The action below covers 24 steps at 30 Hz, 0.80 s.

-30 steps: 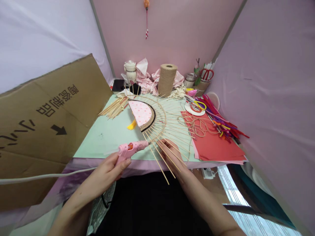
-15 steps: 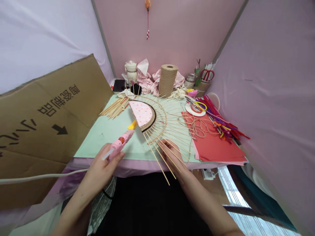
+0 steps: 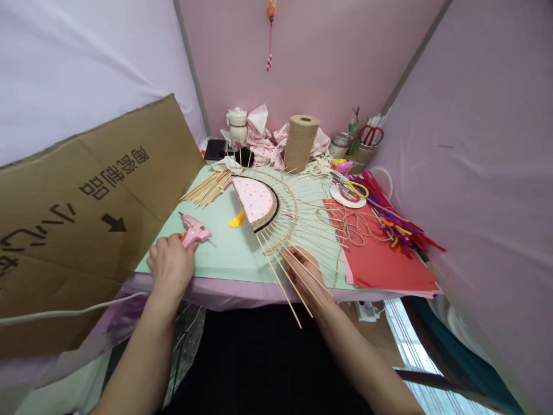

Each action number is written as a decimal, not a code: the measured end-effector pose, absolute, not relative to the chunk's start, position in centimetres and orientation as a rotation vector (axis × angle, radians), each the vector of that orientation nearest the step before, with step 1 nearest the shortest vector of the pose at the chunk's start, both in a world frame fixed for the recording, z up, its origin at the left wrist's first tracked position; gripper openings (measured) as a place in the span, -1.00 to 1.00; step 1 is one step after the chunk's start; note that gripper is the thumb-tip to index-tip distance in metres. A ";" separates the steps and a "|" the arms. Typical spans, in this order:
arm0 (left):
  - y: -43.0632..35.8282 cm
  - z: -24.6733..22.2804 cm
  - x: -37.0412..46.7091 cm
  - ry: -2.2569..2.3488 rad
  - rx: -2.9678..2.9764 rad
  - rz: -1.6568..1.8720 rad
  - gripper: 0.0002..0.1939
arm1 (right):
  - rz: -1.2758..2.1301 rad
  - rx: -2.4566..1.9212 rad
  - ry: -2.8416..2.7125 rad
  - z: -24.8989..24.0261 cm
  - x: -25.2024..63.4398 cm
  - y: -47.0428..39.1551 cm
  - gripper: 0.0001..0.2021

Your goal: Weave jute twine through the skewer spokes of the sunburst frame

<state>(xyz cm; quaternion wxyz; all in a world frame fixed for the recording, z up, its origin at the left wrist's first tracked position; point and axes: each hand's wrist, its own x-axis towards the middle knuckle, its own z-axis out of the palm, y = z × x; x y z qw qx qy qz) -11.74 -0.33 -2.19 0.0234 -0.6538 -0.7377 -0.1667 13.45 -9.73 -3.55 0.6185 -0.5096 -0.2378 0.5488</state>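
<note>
My left hand [image 3: 171, 264] is closed round the handle of a pink hot glue gun [image 3: 197, 230], low over the table at the left, its nozzle pointing up and left. In my right hand [image 3: 305, 272], the fingers grip a half-round fan [image 3: 256, 199] by its lower thin sticks, partly hiding the fingertips. The fan has pink dotted fabric, a twine and black border, and thin sticks [image 3: 317, 216] spreading outward, crossed by a twine arc. A yellow tassel [image 3: 237, 219] shows beside the fan's straight edge.
A cardboard panel [image 3: 142, 190] stands at left, near loose sticks [image 3: 207, 189]. Behind are a twine spool [image 3: 301, 144] and white bottle [image 3: 237, 128]. Red sheets [image 3: 389, 265], scissors [image 3: 356, 187] and colourful pipe cleaners [image 3: 401, 222] lie at right. A white cord [image 3: 73, 312] crosses the lower left.
My left hand has carried the glue gun left, away from the fan and down to the table, turning its nozzle away. My right hand still holds the fan; the view has shifted slightly.
</note>
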 end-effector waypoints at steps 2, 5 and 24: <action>-0.8 -1.7 -11.3 -2.232 -2.011 -0.638 -0.49 | 1.259 -1.174 -0.542 -3.5 13.4 -9.7 -0.70; -2.6 -0.9 -9.3 -2.117 -2.241 -1.109 -0.54 | 1.257 -1.174 -0.543 -3.3 13.4 -9.8 -0.69; -6.3 -4.1 -1.0 -1.353 -2.747 -1.938 -0.86 | 1.271 -1.166 -0.498 -3.4 13.3 -9.5 -0.67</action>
